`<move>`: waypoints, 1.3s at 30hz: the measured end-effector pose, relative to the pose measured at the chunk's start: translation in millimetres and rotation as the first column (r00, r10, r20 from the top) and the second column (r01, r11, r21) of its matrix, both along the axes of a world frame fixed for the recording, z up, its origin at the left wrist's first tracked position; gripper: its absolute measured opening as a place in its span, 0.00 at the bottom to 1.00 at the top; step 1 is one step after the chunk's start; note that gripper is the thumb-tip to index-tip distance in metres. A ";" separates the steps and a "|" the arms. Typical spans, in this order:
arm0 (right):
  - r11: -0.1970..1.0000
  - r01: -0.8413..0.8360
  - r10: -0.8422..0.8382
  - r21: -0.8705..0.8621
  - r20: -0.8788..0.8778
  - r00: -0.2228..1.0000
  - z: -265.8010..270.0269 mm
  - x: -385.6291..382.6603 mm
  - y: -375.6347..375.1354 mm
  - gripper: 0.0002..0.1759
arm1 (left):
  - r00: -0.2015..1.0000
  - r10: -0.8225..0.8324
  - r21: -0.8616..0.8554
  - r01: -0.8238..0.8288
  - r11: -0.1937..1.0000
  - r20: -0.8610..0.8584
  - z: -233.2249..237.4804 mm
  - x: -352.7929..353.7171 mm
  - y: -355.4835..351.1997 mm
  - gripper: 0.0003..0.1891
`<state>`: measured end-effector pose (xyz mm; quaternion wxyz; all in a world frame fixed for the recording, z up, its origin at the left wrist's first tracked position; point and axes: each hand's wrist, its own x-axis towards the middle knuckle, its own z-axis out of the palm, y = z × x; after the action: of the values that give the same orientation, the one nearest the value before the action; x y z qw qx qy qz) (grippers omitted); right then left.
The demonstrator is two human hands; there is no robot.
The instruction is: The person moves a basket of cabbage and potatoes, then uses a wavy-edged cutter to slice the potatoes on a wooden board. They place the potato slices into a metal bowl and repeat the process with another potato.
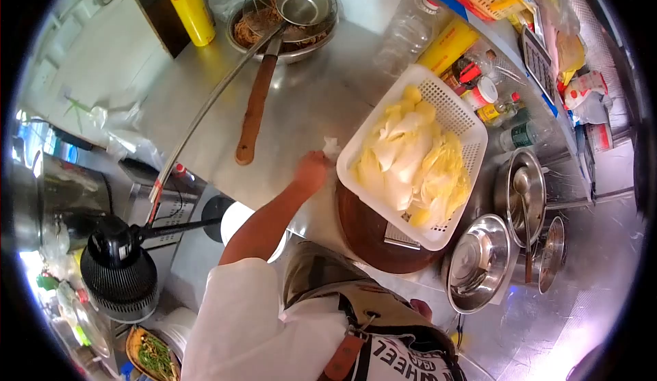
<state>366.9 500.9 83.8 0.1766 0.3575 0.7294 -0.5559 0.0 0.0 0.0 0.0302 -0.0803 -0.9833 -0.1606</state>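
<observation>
My left hand (311, 171) is closed on a crumpled white tissue (331, 150) at the metal counter, just left of a white perforated basket (350, 150). The basket holds pale yellow cabbage leaves (404, 152) and rests partly over a round brown board (356, 227). A metal grater (402, 236) shows under its lower edge. Low by my apron, a small part of my right hand (421, 308) is visible; its fingers cannot be made out.
A long-handled ladle (259, 100) lies across a bowl of brown noodles (301, 54) at the back. Steel bowls (472, 265) stand at the right, bottles (489, 111) behind the basket. A black lamp (116, 268) hangs at the left.
</observation>
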 end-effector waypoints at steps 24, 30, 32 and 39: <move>0.954 0.118 -0.217 -0.275 -0.364 0.906 106.8 -279.1 -45.4 0.14 | 0.889 0.304 0.932 -0.278 -0.233 0.341 115.9 54.6 -81.6 0.17; 0.941 0.057 -0.196 -0.332 -0.400 0.895 119.1 -308.6 -89.7 0.21 | 0.910 0.251 0.816 -0.141 -0.561 0.330 162.6 47.3 -118.7 0.15; 0.936 -0.014 -0.153 -0.352 -0.443 0.883 101.8 -311.0 -77.1 0.22 | 0.961 0.199 0.695 0.011 -0.719 0.191 145.5 48.3 -144.7 0.14; 0.964 0.045 -0.175 -0.261 -0.502 0.847 120.7 -334.4 -92.2 0.23 | 0.907 0.332 0.602 0.118 -0.790 0.259 134.0 37.2 -220.4 0.10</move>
<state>32.5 408.7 204.5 -0.0178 0.2112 0.6554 -0.7249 37.2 -220.4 134.0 0.2315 0.1602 -0.1572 -0.9466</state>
